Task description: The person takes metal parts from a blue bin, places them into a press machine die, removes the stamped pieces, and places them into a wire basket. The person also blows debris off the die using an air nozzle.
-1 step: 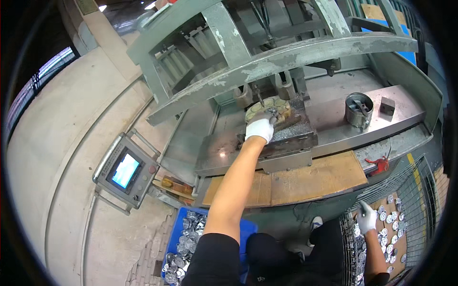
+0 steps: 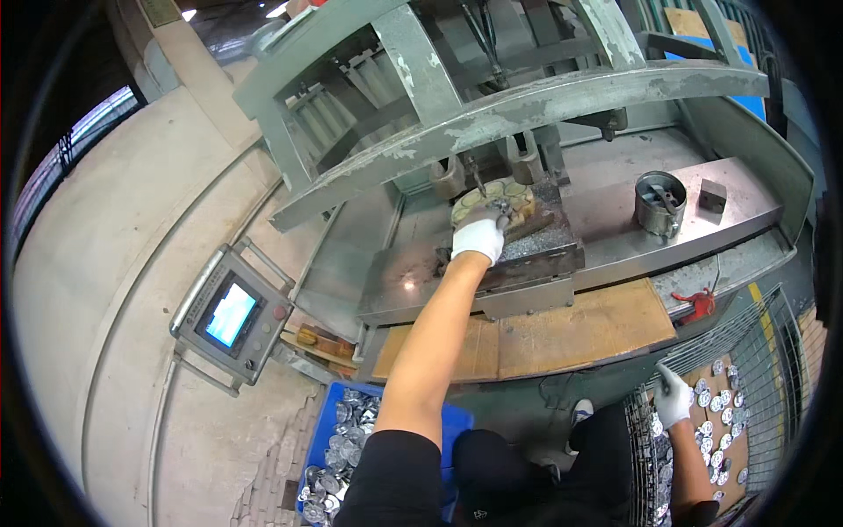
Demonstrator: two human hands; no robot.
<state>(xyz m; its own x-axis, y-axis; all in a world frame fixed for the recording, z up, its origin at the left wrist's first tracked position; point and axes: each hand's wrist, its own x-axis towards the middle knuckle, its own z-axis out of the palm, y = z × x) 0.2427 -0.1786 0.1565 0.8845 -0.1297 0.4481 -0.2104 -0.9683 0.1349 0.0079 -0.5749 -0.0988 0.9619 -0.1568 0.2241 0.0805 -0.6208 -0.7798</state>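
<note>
My left hand (image 2: 479, 239), in a white glove with darkened fingertips, reaches into the machine. Its fingers are closed at the front of a round, yellowish fixture (image 2: 494, 191) with circular seats, close to a small shiny metal piece (image 2: 503, 207). Whatever they hold is hidden. Metal shavings (image 2: 549, 235) lie on the block beside the fixture. My right hand (image 2: 674, 400), also gloved, is over the near left side of a wire basket (image 2: 768, 351). One digit is stretched out and no part shows in that hand. Round metal parts (image 2: 718, 404) lie on brown cardboard inside the basket.
A blue bin (image 2: 457, 426) of metal parts stands by my left arm. The control panel (image 2: 230, 314) is at left. A green machine beam (image 2: 527, 101) crosses above my left hand. A metal can (image 2: 660, 204) and small block (image 2: 713, 196) sit at right, above a red-handled tool (image 2: 698, 303).
My right hand has shifted slightly to the left over the basket, and its stretched digit has tilted. The left hand stays in place at the fixture.
</note>
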